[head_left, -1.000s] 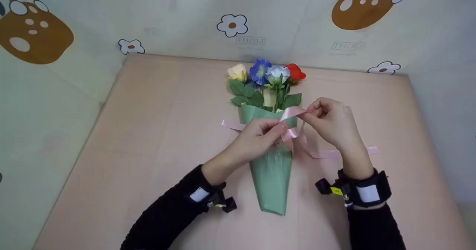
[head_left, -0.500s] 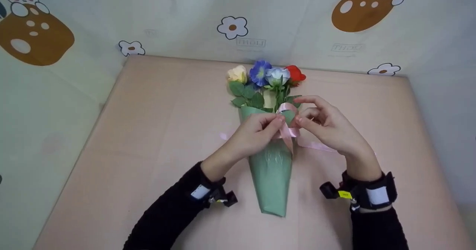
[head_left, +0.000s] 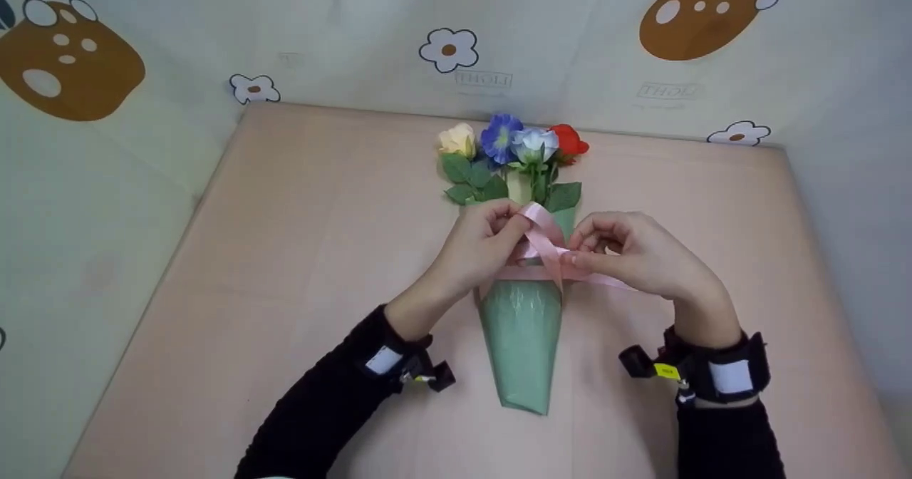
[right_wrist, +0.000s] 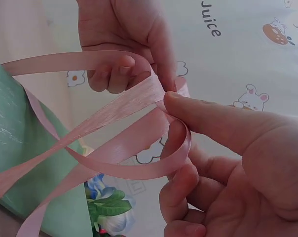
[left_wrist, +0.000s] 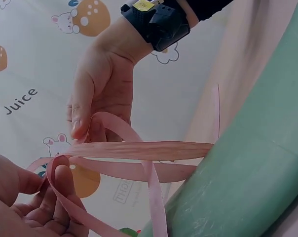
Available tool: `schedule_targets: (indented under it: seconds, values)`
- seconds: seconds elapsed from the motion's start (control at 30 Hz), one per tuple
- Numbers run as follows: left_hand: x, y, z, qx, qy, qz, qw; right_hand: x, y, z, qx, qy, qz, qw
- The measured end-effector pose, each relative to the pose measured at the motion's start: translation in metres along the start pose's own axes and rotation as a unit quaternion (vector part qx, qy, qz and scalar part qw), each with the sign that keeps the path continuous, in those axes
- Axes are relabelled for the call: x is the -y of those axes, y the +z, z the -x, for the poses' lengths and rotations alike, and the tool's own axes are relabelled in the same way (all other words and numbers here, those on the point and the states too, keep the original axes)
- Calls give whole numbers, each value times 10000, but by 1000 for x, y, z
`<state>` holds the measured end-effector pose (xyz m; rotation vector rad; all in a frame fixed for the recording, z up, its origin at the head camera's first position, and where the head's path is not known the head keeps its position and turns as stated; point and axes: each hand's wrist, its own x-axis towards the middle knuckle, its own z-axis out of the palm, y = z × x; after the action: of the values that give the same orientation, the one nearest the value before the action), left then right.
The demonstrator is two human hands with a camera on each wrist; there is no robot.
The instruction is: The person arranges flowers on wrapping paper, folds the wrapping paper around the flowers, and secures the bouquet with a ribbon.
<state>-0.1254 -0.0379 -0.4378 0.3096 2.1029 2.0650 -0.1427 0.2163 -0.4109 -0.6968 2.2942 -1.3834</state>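
A bouquet lies on the table in a green paper wrap [head_left: 520,343], its pink satin ribbon [head_left: 545,240] crossing the front. In the head view my left hand [head_left: 477,251] is over the wrap's upper left side, pinching a raised ribbon loop between thumb and fingers. At the right, my right hand [head_left: 645,254] pinches another part of the ribbon with thumb and forefinger, its other fingers curled. The right wrist view shows both hands meeting at the crossed ribbon [right_wrist: 114,101], which rises from the wrap [right_wrist: 16,143]. Strands also stretch from the wrap [left_wrist: 238,163] in the left wrist view.
Cream [head_left: 457,140], blue [head_left: 500,137], pale blue [head_left: 534,144] and red [head_left: 568,142] flowers with green leaves top the bouquet, near the back edge of the pink table [head_left: 320,251]. A patterned sheet [head_left: 342,44] covers the walls behind.
My right hand has let go of the upper ribbon loop, moved down and pinched the ribbon lower. My left hand has moved slightly up and left, still pinching; the ribbon crossing has shifted.
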Motion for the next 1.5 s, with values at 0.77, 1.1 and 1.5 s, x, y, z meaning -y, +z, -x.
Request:
schedule_targets:
  seconds: [0.77,1.1,1.5]
  values:
    - [18,-8,-13,-185,-973,-82,9951,4,6,3,405,-871,549,9939]
    - [8,-22,-7,1775,850,-1962,9606,9,7,5,98,-1372,1060,9848]
    - [3,-32,-3,3511,94,-1578,9229,7,8,2,-322,-1365,1388,9803]
